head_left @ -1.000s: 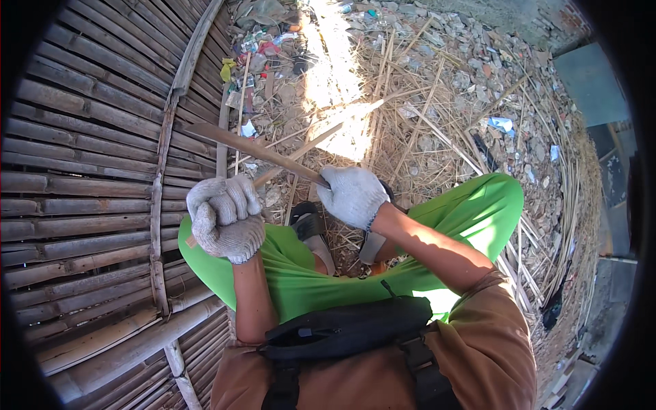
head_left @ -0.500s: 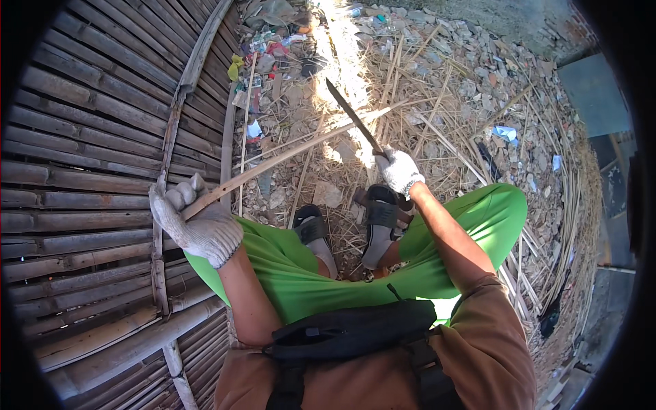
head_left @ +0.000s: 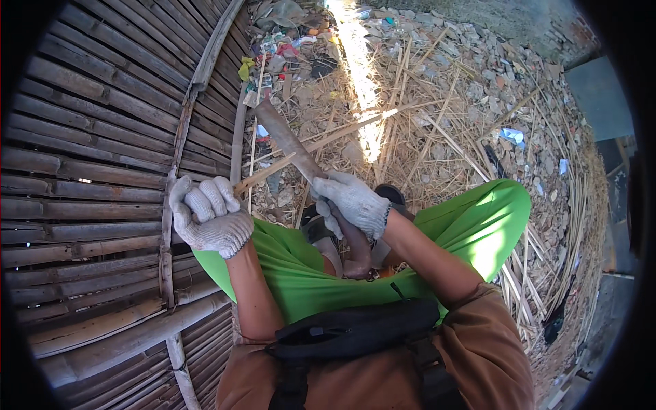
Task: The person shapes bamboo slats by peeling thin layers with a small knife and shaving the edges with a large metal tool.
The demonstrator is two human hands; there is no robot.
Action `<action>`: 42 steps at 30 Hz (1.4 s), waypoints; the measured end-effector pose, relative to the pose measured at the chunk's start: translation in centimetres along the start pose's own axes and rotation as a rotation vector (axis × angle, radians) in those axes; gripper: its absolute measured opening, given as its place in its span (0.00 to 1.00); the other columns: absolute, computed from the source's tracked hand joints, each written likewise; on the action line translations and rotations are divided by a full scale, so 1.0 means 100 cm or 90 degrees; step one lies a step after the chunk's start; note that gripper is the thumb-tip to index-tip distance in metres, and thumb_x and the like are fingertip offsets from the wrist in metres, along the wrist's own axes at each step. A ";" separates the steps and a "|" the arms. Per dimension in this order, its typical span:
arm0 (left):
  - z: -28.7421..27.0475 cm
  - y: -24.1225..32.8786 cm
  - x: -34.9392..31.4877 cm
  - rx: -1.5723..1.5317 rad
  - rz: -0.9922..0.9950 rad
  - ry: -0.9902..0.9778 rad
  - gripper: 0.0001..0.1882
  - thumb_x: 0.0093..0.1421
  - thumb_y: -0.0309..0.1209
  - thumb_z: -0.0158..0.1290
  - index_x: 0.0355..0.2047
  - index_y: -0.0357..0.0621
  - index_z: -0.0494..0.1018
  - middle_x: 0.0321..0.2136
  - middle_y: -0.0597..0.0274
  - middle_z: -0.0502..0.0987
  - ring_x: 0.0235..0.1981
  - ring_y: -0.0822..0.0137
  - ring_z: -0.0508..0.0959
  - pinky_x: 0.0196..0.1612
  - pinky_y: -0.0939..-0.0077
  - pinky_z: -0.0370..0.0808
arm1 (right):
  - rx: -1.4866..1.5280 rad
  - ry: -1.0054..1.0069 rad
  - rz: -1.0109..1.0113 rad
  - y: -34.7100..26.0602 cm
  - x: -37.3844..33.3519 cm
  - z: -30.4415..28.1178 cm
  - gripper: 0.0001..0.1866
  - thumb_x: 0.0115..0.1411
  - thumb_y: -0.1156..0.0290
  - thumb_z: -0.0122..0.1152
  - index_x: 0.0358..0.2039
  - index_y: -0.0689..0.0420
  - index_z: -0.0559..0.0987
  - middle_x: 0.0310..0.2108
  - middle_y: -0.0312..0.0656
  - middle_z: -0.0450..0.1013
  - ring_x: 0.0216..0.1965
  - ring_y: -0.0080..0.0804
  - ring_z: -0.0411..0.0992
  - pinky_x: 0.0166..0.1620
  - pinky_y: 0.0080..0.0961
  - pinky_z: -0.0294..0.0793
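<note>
Both of my hands wear off-white knitted work gloves. My left hand [head_left: 210,215] is closed around the near end of a long split bamboo strip [head_left: 348,128], which slants away to the upper right. My right hand [head_left: 354,201] grips a machete [head_left: 285,139] near the base of its blade. Its dark curved handle [head_left: 355,249] sticks out below the glove toward my lap. The broad blade points up and left, crossing over the strip just beyond my left hand. Whether blade and strip touch, I cannot tell.
A wall of bamboo slats [head_left: 89,164] rises close on my left. Rubble, straw and bamboo scraps [head_left: 437,116] cover the ground ahead, with litter [head_left: 287,48] at the far left. More thin strips [head_left: 540,273] lie to my right. A black bag [head_left: 355,328] sits at my waist.
My right hand has moved left and nearer, swinging the machete so its blade now crosses the strip. My left hand has shifted slightly right, its fingers curling tighter.
</note>
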State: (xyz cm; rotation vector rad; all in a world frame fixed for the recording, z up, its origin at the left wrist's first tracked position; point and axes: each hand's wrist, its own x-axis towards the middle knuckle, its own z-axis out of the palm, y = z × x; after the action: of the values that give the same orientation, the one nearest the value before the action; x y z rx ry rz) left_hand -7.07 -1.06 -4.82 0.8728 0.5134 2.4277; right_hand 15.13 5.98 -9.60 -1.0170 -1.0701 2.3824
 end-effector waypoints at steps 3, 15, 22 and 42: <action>-0.006 -0.006 -0.001 -0.034 0.012 -0.032 0.20 0.69 0.39 0.52 0.48 0.31 0.77 0.13 0.74 0.55 0.12 0.73 0.56 0.17 0.73 0.61 | -0.009 -0.021 0.013 -0.002 -0.002 -0.014 0.15 0.75 0.56 0.55 0.39 0.56 0.73 0.22 0.36 0.72 0.15 0.27 0.70 0.16 0.28 0.73; -0.009 -0.011 0.001 0.072 0.093 0.005 0.30 0.59 0.35 0.59 0.61 0.35 0.72 0.25 0.66 0.68 0.31 0.65 0.70 0.46 0.56 0.75 | 0.151 -0.078 0.006 0.020 0.007 -0.012 0.16 0.75 0.53 0.53 0.39 0.54 0.73 0.22 0.33 0.70 0.16 0.27 0.69 0.19 0.27 0.71; -0.015 -0.013 0.005 0.050 0.087 0.052 0.35 0.56 0.34 0.59 0.64 0.37 0.69 0.55 0.49 0.78 0.59 0.50 0.77 0.70 0.46 0.68 | -0.178 0.072 -0.040 0.011 0.009 0.001 0.17 0.76 0.54 0.53 0.36 0.54 0.72 0.20 0.34 0.69 0.15 0.27 0.69 0.17 0.26 0.71; -0.007 -0.016 -0.001 0.122 0.051 0.116 0.47 0.51 0.40 0.61 0.73 0.48 0.60 0.73 0.47 0.61 0.77 0.48 0.53 0.77 0.35 0.36 | 0.058 -0.114 -0.026 0.022 0.016 -0.002 0.17 0.76 0.53 0.53 0.38 0.55 0.72 0.20 0.35 0.70 0.14 0.28 0.69 0.16 0.28 0.71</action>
State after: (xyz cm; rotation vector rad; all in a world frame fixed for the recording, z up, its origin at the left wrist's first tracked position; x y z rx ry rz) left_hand -6.94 0.02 -6.14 0.7647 0.8038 2.5771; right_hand 14.09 5.49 -12.13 -0.7553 -1.0201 2.5014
